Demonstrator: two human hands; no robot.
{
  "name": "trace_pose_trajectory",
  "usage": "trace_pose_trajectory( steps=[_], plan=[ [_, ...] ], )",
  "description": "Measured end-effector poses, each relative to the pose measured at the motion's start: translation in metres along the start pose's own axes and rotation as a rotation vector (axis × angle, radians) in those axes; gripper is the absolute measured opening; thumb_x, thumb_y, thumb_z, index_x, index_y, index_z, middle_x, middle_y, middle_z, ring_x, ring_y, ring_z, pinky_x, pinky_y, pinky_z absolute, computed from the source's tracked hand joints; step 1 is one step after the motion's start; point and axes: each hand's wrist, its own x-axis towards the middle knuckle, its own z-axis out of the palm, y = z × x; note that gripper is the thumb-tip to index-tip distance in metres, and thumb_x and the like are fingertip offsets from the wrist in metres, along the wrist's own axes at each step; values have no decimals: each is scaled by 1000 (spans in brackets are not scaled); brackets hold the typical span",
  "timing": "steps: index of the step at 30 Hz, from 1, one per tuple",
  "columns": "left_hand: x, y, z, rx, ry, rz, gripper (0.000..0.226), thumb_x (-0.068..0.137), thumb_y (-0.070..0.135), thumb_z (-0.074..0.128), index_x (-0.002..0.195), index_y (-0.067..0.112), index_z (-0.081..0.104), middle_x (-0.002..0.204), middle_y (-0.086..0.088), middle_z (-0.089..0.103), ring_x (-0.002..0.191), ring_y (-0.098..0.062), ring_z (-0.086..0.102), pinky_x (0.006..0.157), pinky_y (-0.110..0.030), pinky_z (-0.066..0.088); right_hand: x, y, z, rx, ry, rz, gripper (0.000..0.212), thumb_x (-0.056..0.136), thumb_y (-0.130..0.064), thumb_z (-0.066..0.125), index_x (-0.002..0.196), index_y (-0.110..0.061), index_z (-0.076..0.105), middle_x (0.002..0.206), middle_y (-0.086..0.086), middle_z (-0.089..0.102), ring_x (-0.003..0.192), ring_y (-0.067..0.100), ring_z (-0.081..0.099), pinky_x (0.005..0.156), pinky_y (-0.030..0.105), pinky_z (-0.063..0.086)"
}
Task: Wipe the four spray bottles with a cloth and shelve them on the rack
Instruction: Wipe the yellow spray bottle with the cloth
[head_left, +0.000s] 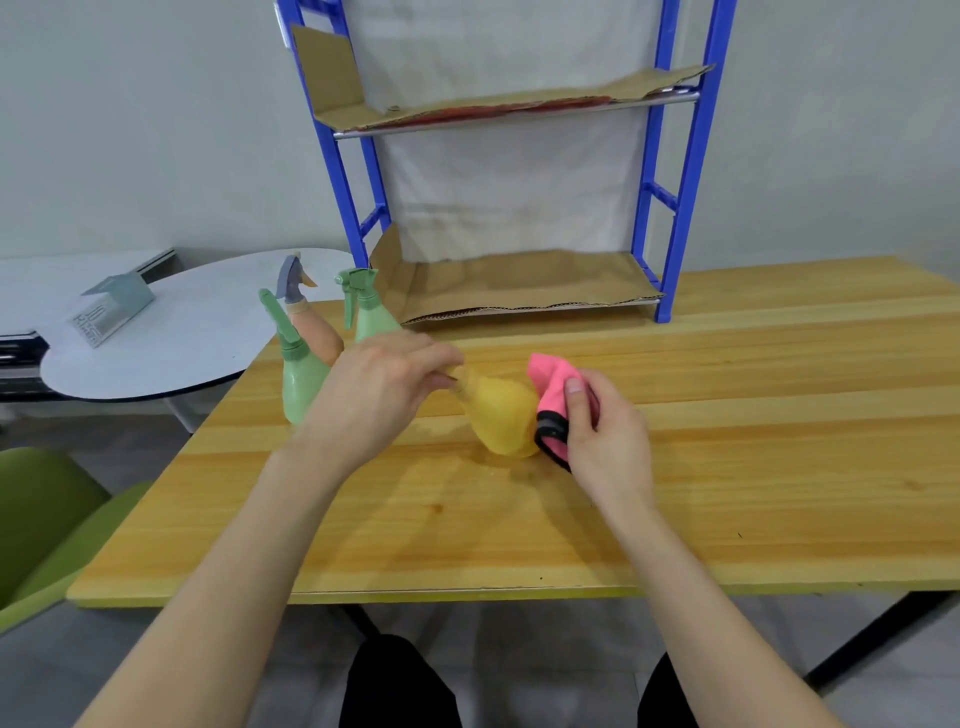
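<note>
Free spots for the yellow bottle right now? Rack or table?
Both cardboard-lined shelves of the rack are bare: lower shelf, upper shelf. The table is open right of the right hand and along the near edge. Crowded: the back-left corner, where two green bottles and a peach bottle stand, behind the left hand.

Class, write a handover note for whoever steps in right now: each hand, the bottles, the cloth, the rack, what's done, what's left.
Left hand grips the yellow bottle by its top. Right hand holds the cloth against its side.
Near green bottle, far green bottle and peach bottle wait at the left of the table.
Rack: no bottles shelved.
Left: wipe and shelve all four.
</note>
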Motion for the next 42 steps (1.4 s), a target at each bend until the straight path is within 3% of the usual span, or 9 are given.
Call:
trace_pose_trajectory(
  steps=[6, 9, 14, 18, 25, 30, 36, 40, 42],
  plan=[
    [-47, 18, 20, -250, 24, -326, 35, 101, 43, 63, 121, 18, 76, 93, 6, 76, 77, -10, 63, 72, -37, 58, -20, -40, 45, -225, -187, -495, 33, 114, -27, 45, 133, -19, 71, 128, -5, 74, 126, 17, 64, 117, 43, 43],
    [-62, 19, 20, -359, 48, -419, 34, 101, 42, 65, 122, 18, 76, 100, 13, 77, 83, -7, 70, 76, -25, 57, -17, -36, 45, -229, -215, -546, 30, 115, -29, 47, 130, -23, 72, 124, -9, 74, 123, 12, 64, 118, 37, 42],
    [-72, 23, 26, -358, 79, -500, 31, 102, 38, 68, 125, 18, 75, 101, 11, 77, 88, -9, 71, 78, -33, 60, 0, -11, 18, -196, -1, -50, 28, 113, -28, 47, 122, -24, 73, 108, -2, 78, 99, 25, 73, 81, 35, 54],
    [-64, 25, 30, -380, 60, -497, 26, 103, 37, 68, 122, 20, 75, 98, 12, 78, 87, -10, 74, 77, -35, 61, -26, -32, 39, -249, -176, -556, 30, 111, -20, 55, 136, -18, 72, 137, -5, 71, 132, 15, 61, 123, 39, 40],
    [-63, 26, 36, -408, 29, -693, 21, 102, 35, 72, 117, 21, 79, 93, 14, 78, 86, -5, 73, 66, -7, 47, -7, -13, 15, -203, -6, -205, 29, 112, -26, 52, 131, -21, 73, 127, -5, 74, 119, 19, 67, 104, 40, 54],
    [-58, 22, 37, -436, -30, -749, 22, 103, 34, 72, 113, 17, 81, 94, 8, 81, 92, -8, 76, 68, -4, 45, -26, -22, 36, -267, -253, -677, 34, 109, -23, 63, 140, -14, 70, 143, -1, 69, 139, 20, 58, 125, 45, 36],
    [-64, 16, 40, -577, -124, -843, 32, 101, 45, 71, 122, 21, 76, 90, 9, 84, 84, -9, 78, 79, -38, 64, -20, -11, 6, -123, -75, -206, 37, 108, -28, 63, 143, -21, 68, 143, -5, 69, 137, 12, 59, 122, 37, 44],
    [-56, 14, 34, -575, -125, -829, 29, 104, 38, 69, 130, 32, 59, 81, 7, 82, 75, -24, 76, 69, -38, 59, -8, 6, -8, -245, -118, -4, 23, 109, -23, 59, 124, -20, 76, 110, 0, 78, 100, 20, 73, 85, 29, 55],
    [-56, 11, 32, -542, -134, -832, 27, 104, 35, 68, 130, 35, 59, 89, 5, 81, 72, -23, 74, 63, -34, 54, -8, 10, -16, -276, -133, 61, 26, 108, -25, 61, 128, -18, 76, 109, 0, 79, 98, 21, 73, 86, 32, 58]
  ],
)
